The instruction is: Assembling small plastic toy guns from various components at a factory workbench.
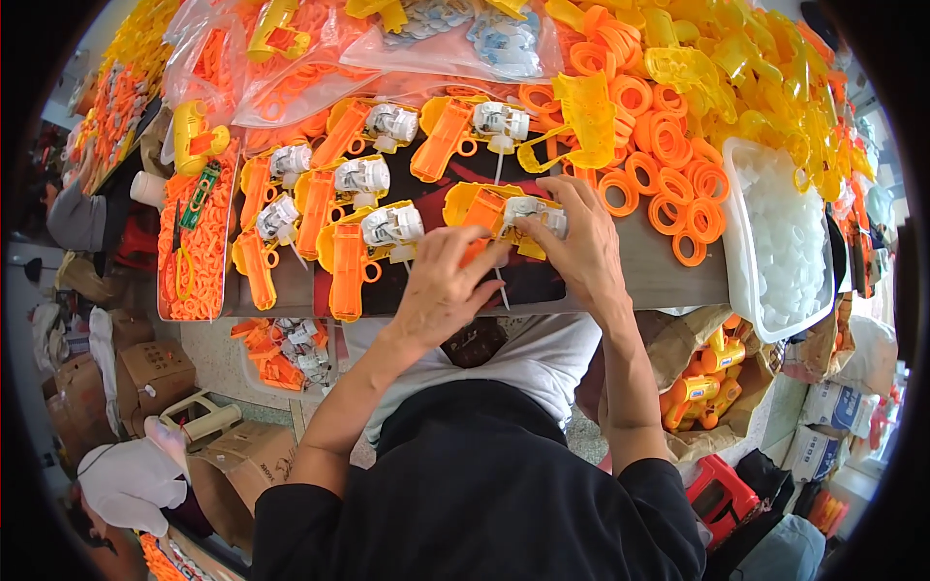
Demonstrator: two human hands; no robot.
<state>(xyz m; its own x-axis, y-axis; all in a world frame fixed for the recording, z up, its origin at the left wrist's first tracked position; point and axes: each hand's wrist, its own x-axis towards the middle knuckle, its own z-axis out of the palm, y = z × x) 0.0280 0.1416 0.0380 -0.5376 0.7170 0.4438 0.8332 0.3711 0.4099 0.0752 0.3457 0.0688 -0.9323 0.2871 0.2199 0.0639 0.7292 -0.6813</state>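
Observation:
Both hands meet on one toy water gun (504, 215), an orange and yellow shell with a white pump part and a thin white tube hanging from it. My left hand (448, 283) pinches its orange front from below. My right hand (579, 242) presses down on its white pump part from the right. The toy lies on the dark board (528, 286) at the bench's near edge. Several similar half-built toy guns (363, 237) lie in rows to the left and behind.
Orange rings (668, 165) and yellow shells (736, 68) are heaped at the back right. A white tub (775, 242) of clear parts stands right, an orange-filled tray (199, 242) left. Plastic bags (320, 58) lie behind. A box of finished toys (702, 387) sits below.

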